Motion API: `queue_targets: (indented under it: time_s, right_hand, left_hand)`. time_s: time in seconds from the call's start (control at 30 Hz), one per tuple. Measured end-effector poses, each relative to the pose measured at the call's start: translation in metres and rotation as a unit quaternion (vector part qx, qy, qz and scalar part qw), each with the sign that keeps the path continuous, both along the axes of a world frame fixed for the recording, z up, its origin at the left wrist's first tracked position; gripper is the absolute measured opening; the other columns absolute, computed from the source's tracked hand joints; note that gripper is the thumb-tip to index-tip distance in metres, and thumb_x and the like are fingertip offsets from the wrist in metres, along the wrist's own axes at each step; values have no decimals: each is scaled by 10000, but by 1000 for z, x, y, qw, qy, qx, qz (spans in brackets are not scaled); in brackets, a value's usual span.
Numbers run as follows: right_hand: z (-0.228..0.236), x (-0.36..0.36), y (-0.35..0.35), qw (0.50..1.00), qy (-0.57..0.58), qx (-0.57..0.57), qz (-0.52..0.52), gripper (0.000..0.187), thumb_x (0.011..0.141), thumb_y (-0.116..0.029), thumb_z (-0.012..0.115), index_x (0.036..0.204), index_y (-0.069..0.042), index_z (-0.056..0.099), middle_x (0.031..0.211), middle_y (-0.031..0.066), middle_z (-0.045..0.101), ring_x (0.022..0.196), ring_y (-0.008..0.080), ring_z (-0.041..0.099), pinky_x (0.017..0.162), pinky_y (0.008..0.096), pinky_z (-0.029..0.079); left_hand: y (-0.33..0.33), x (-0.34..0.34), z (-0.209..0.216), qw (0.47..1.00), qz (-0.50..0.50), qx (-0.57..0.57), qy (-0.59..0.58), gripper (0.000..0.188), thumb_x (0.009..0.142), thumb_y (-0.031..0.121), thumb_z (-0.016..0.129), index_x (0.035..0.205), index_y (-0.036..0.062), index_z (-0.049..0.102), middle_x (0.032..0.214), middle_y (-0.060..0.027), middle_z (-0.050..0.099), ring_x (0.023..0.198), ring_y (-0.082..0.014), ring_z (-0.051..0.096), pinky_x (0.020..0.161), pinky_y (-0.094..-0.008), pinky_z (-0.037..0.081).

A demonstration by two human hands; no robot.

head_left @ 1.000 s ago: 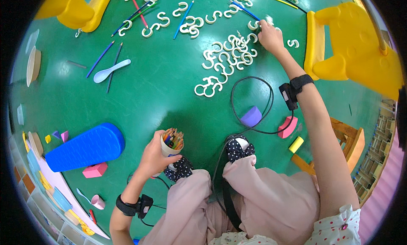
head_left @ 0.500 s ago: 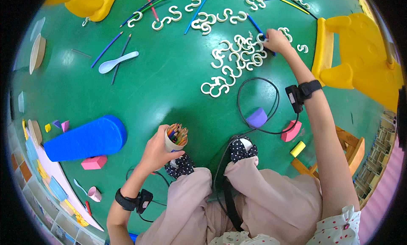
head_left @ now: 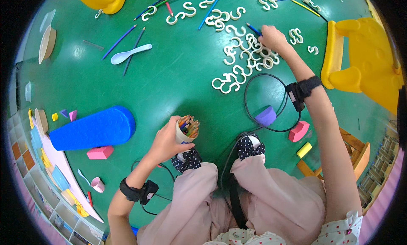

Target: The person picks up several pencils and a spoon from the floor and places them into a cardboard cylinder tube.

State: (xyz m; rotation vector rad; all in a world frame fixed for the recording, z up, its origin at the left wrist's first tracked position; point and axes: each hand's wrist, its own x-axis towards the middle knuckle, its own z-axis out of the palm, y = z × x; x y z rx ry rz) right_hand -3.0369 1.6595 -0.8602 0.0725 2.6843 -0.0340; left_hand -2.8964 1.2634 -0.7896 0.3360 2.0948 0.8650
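My left hand (head_left: 166, 140) is wrapped round a white cup (head_left: 185, 137) packed with colored pencils (head_left: 189, 125), their tips up. Farther out and to the right, my right hand (head_left: 272, 38) is closed on a blue pencil (head_left: 253, 29), whose dark tip points away to the left. Below that hand lies a loose heap of white S-shaped hooks (head_left: 247, 54). More hooks (head_left: 218, 20) are scattered at the far side. Another blue pencil (head_left: 210, 12) rests among them, and a yellow pencil (head_left: 306, 8) lies at the far right.
A pale blue spoon (head_left: 131, 54) crosses a pencil on the green floor (head_left: 169, 84). At left is a big blue block (head_left: 93, 128) beside a pink block (head_left: 100, 152). A black cable (head_left: 246, 96) loops near a purple block (head_left: 266, 116). Yellow plastic furniture (head_left: 360, 54) stands at right.
My right hand has lifted the blue pencil off the floor beside the hooks. The whole view has shifted slightly, while my left hand keeps hold of the cup.
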Motion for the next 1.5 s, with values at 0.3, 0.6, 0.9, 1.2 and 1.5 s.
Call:
queue_targets:
  time_s: [0.3, 0.6, 0.9, 1.2, 1.5]
  right_hand:
    - [128, 67, -89, 719, 55, -679, -137, 136, 818, -133, 563, 874, -14, 530, 738, 46, 605, 656, 117, 631, 560, 233, 499]
    - [90, 126, -162, 711, -117, -693, 7, 115, 818, 8, 570, 933, 1, 561, 876, 62, 596, 778, 116, 602, 712, 253, 503]
    - [103, 106, -135, 671, -32, -728, -138, 99, 894, -108, 527, 897, -9, 527, 789, 32, 583, 658, 70, 581, 579, 201, 469]
    - [98, 124, -153, 816, -39, -573, 71, 291, 903, -150, 529, 1142, 2, 462, 1072, 143, 522, 912, 244, 579, 792, 329, 476]
    - [54, 102, -139, 905, 85, -358, 214, 298, 846, -186, 543, 1087, -16, 503, 1047, 164, 539, 932, 338, 560, 781, 417, 488]
  left_hand:
    - [-14, 7, -4, 999, 16, -11, 43, 740, 605, 225, 809, 1172, 28, 376, 1068, -205, 576, 1010, -371, 562, 842, -405, 454]
    - [6, -1, 4, 999, 25, 23, 10, 770, 588, 211, 821, 1199, 49, 382, 1089, -166, 578, 1034, -309, 569, 883, -375, 438]
    - [3, 0, 11, 997, 37, 57, 21, 750, 610, 189, 815, 1188, 36, 363, 1105, -193, 565, 1054, -338, 553, 880, -385, 444]
    - [5, -4, 10, 994, 59, 92, 8, 805, 596, 190, 832, 1230, 27, 364, 1126, -147, 557, 1064, -222, 547, 927, -332, 414]
    - [-18, 0, -14, 995, 60, -7, -74, 763, 583, 321, 835, 1141, 6, 422, 995, -184, 617, 928, -302, 618, 798, -374, 482]
